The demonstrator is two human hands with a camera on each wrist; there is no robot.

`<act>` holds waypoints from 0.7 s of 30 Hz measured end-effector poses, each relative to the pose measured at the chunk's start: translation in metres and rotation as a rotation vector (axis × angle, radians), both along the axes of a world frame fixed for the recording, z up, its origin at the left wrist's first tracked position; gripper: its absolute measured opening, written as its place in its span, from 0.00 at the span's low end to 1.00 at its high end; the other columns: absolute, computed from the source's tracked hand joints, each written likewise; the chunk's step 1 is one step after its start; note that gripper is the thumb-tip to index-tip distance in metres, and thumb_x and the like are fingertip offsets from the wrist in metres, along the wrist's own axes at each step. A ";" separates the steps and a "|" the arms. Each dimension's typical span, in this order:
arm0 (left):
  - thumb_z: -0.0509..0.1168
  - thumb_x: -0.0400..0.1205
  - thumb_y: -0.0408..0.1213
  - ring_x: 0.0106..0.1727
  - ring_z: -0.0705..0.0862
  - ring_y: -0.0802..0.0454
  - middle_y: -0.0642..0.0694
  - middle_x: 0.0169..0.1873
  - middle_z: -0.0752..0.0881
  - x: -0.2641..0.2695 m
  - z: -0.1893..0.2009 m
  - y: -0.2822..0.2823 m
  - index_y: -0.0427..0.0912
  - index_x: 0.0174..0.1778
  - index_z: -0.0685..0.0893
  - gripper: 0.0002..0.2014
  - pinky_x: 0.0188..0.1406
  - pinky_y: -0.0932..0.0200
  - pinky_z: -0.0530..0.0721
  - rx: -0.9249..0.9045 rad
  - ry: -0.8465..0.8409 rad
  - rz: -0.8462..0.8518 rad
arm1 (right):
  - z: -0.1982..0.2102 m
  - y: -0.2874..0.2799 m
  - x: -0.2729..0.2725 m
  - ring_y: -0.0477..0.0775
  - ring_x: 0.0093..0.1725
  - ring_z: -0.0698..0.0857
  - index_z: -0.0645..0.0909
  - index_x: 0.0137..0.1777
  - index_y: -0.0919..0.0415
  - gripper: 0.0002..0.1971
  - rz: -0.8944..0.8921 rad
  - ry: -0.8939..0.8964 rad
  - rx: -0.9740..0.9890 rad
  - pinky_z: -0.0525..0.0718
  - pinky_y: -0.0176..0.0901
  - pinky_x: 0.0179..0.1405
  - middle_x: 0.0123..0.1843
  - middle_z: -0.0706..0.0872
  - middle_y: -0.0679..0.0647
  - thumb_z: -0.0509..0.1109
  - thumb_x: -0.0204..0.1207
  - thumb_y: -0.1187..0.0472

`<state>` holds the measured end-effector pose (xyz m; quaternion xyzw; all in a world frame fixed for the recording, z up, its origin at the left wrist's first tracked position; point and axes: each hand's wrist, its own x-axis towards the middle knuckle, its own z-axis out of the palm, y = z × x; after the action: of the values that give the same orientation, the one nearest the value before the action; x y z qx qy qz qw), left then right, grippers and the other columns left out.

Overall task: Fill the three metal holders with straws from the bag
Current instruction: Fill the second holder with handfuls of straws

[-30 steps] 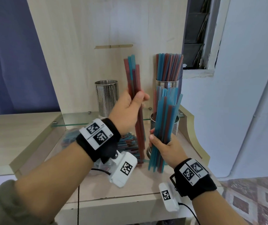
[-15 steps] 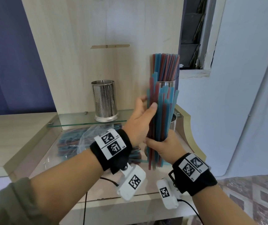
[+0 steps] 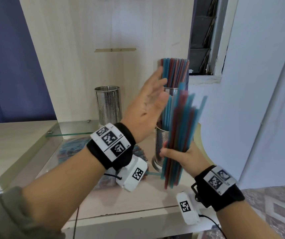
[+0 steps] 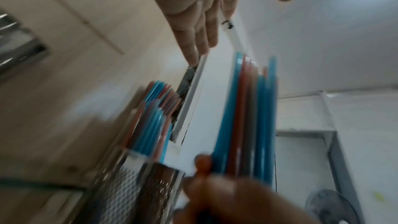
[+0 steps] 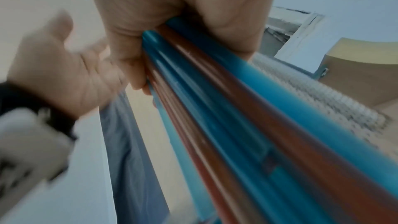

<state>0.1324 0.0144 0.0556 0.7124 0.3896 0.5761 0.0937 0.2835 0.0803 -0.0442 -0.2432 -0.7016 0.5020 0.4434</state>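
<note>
the right hand [image 3: 188, 157] has its fingers and thumb curled tight around the lower part of a thick bundle of blue and red plastic straws [image 3: 179, 135], which stands nearly upright and leans a little to the right, blurred at its top. the bundle is held in front of the near perforated metal cylinder holder [image 3: 161, 144], which stands on the pale wooden counter [image 3: 138, 200] and has a few blue straws standing in it. the left hand [image 3: 145, 107] is raised with its fingers straight and spread, palm turned toward the bundle, holding nothing; whether it touches the straws cannot be told. behind it, on the glass shelf [image 3: 72, 128], a second perforated metal holder [image 3: 172, 91] is packed with upright straws, and a third perforated metal holder [image 3: 108, 104] stands further left on the same shelf, with no straws showing above its rim. the clear plastic bag of straws [image 3: 72, 145] lies on the counter below the shelf, partly hidden by the left wrist.
</note>
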 end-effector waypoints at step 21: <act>0.79 0.66 0.57 0.68 0.77 0.56 0.50 0.72 0.78 -0.011 -0.073 0.082 0.44 0.80 0.64 0.50 0.62 0.66 0.71 -0.544 0.259 0.315 | 0.102 0.097 -0.014 0.57 0.43 0.90 0.88 0.39 0.58 0.06 -0.176 0.248 -0.115 0.89 0.57 0.54 0.41 0.90 0.59 0.81 0.63 0.62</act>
<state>0.1219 0.0967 -0.0175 0.6594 0.6431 0.3633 0.1400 0.2698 0.1769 0.0574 -0.2649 -0.5876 0.5269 0.5540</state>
